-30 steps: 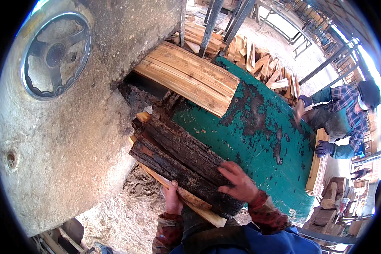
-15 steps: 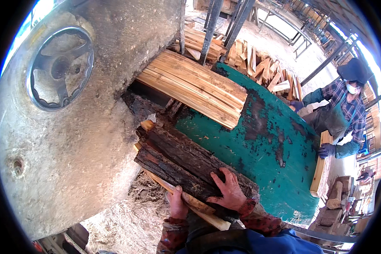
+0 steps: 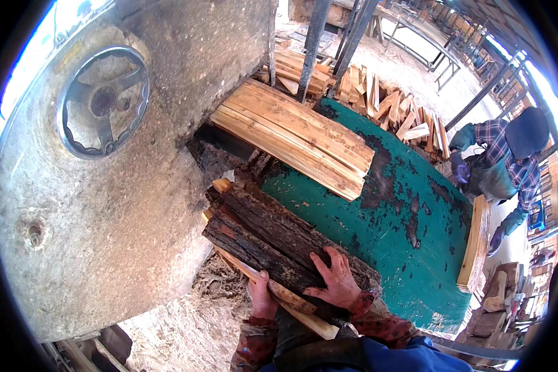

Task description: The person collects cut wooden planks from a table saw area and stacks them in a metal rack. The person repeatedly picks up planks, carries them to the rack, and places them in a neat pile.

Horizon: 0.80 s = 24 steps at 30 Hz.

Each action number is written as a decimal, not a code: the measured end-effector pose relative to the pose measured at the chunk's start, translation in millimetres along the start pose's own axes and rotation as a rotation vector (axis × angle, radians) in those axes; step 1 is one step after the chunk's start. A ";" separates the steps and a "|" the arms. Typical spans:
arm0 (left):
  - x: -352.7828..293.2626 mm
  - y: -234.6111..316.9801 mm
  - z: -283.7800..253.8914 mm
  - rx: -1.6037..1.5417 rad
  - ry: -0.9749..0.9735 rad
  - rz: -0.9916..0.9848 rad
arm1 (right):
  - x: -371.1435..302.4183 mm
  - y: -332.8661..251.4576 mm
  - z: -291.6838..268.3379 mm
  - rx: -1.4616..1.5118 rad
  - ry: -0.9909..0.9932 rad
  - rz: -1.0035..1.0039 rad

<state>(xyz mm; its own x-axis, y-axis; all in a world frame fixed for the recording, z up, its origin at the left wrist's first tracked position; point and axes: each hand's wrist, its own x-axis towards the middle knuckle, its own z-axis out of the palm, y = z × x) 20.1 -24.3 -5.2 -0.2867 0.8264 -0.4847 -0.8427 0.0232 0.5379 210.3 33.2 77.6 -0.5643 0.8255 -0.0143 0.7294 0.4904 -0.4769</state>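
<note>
Bark-covered wood slabs (image 3: 260,248) lie bundled in front of me, dark bark upward, with pale cut wood showing along the near edge. My left hand (image 3: 263,299) grips that near edge, thumb on top and its other fingers mostly hidden. Flat on the bark to the right rests my right hand (image 3: 336,278), fingers spread. Beyond the slabs, a stack of pale sawn boards (image 3: 294,136) reaches out from beside the big machine panel (image 3: 161,186) over a worn green table (image 3: 328,208).
A handwheel (image 3: 103,102) is on the panel. Across the table a person (image 3: 508,161) in a plaid shirt and apron stands near another board stack (image 3: 474,245). Split wood pieces (image 3: 394,108) are piled behind metal posts (image 3: 314,46). Sawdust (image 3: 180,338) covers the ground below.
The person across the table has bent down and taken a hand off the board stack at the right edge. The view has shifted slightly; my hands keep their place on the slabs.
</note>
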 end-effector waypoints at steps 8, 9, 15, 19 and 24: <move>2.7 -9.0 -16.7 0.096 0.026 0.012 | -2.6 -3.1 -2.7 0.002 0.013 0.000; 2.9 -10.8 -19.8 0.126 0.023 0.015 | -3.4 -3.0 -2.5 -0.002 0.019 -0.006; -4.4 -2.4 -3.9 0.040 -0.034 0.051 | -5.2 -2.5 -0.9 -0.003 0.030 -0.025; -4.0 -3.1 -6.5 0.042 -0.027 0.045 | -6.2 -2.9 0.4 -0.009 0.034 -0.025; -2.3 -4.3 -13.0 0.068 0.003 0.021 | -6.4 -4.1 1.7 -0.009 0.041 -0.023</move>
<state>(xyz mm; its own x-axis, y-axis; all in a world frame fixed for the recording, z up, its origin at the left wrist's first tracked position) 18.5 -33.6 -15.4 -0.3051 0.8254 -0.4750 -0.8036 0.0445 0.5935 210.2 25.4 78.2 -0.5649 0.8245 0.0328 0.7199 0.5119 -0.4687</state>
